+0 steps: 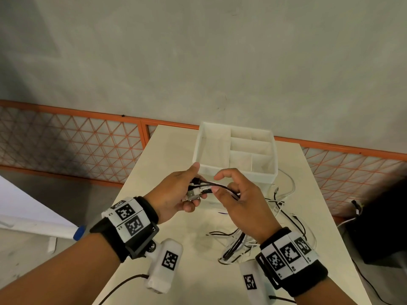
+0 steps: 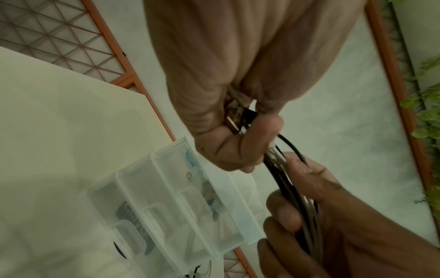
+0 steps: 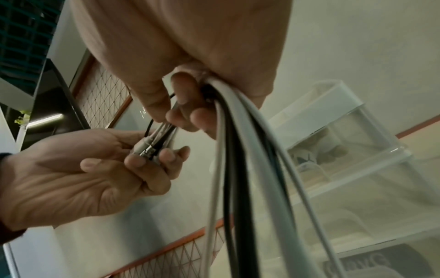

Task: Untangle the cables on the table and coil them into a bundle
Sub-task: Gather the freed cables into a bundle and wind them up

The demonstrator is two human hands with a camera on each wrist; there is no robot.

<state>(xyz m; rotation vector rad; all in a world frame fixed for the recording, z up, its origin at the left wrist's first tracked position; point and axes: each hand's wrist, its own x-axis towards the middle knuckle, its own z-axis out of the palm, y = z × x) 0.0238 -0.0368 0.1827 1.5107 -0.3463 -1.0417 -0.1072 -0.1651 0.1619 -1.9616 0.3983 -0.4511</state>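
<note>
The left hand [image 1: 176, 194] is gripping the plug ends of the cables [image 1: 217, 186] in curled fingers, just in front of the white divided box [image 1: 233, 170]. The right hand [image 1: 240, 201] is pinching the same black and white strands beside it, while their slack is trailing onto the table [image 1: 167, 146] right of the box

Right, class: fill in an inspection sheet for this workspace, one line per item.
Surface: pale table, mostly bare.
Job's things: cables, plug ends gathered in the left hand; loose tangle on the table.
Clutter: white divided box at the far end.
Grippers: left hand grips the plug ends; right hand holds the strands.
Cables: black and white, mixed, uncoiled.
Surroundings: grey floor, orange mesh fence.
</note>
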